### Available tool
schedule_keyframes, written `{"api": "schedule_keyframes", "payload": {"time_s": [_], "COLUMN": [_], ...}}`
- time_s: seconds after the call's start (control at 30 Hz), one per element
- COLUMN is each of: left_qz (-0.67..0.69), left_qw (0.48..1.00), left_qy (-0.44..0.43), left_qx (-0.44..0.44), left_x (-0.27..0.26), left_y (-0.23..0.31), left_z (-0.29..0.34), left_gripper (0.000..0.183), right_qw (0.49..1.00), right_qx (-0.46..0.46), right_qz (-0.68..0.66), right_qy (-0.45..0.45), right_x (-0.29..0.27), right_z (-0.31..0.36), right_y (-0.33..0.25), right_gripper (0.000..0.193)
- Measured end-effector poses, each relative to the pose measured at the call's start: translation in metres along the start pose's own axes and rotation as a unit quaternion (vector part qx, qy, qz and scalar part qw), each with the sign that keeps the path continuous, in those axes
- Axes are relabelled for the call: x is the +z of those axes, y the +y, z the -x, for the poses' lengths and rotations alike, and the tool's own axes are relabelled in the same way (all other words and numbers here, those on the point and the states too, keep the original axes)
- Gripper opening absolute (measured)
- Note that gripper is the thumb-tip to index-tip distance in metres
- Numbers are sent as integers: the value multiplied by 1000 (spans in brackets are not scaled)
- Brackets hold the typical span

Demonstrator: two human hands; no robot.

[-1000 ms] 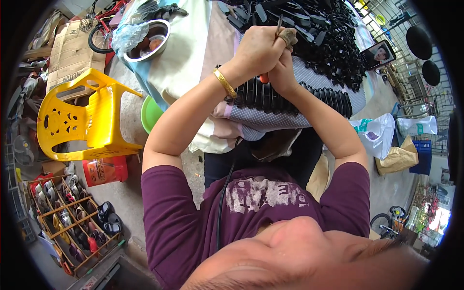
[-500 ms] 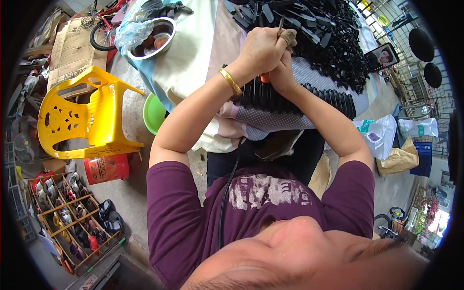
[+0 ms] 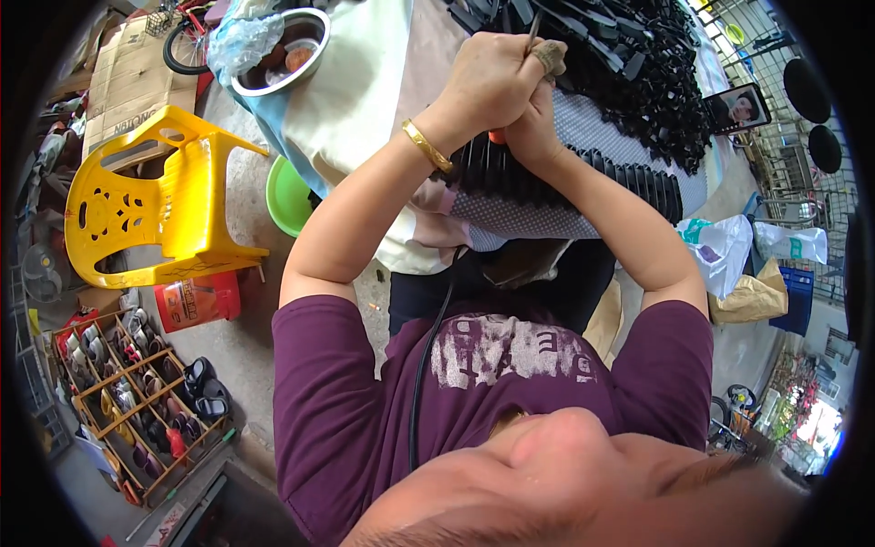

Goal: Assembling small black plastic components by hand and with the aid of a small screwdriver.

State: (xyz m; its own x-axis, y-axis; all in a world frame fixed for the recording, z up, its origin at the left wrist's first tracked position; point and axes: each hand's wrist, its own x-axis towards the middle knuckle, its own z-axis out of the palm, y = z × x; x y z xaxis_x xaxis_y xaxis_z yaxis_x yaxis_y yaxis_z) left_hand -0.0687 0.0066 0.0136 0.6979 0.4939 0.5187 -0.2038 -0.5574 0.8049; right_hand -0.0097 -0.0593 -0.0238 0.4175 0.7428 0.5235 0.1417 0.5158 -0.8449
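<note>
My left hand and my right hand are pressed together over the near part of the table, both closed. An orange handle end pokes out beside my right palm, and a thin metal strip sticks up beyond my left fingers. Whether these belong to one tool is hidden by my hands. A tan wrap covers a fingertip. Under my hands, a row of slim black parts lines the near edge of a dotted grey cloth. Beyond lies a heap of black pieces.
A metal bowl with a plastic bag stands at the table's left. Left of the table are a green basin, a yellow chair, a red bucket and a shoe rack. A phone stands at right, near white bags.
My joined hands have shifted slightly up in the picture and stay closed together. The view has tilted a little. The row and the heap look unchanged.
</note>
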Motion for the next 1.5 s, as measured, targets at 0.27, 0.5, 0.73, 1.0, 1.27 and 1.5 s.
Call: {"api": "schedule_keyframes", "payload": {"time_s": [0.27, 0.5, 0.73, 1.0, 1.27, 1.5], "left_qz": [37, 0, 4, -17, -98, 5], "left_qw": [998, 1000, 1000, 998, 994, 999], "left_qy": [2, 4, 26, -30, -23, 35], "left_qx": [-51, -23, -10, -43, 31, -14], "left_x": [-8, -20, -20, -37, -32, -35], "left_y": [11, 3, -3, 14, -1, -12], "left_z": [6, 10, 11, 4, 4, 7], "left_gripper": [30, 28, 27, 29, 28, 30], "right_qw": [992, 996, 998, 992, 1000, 995], "right_qx": [108, 77, 25, 86, 3, 90], "right_qz": [8, 14, 18, -41, -26, -22], "right_qy": [-69, -41, -54, -80, -2, -46], "right_x": [-1, 18, 17, 24, 32, 33], "right_z": [2, 2, -4, -8, -5, -9], "right_y": [-16, -4, -2, -12, 3, 5], "right_gripper": [27, 26, 27, 29, 22, 26]}}
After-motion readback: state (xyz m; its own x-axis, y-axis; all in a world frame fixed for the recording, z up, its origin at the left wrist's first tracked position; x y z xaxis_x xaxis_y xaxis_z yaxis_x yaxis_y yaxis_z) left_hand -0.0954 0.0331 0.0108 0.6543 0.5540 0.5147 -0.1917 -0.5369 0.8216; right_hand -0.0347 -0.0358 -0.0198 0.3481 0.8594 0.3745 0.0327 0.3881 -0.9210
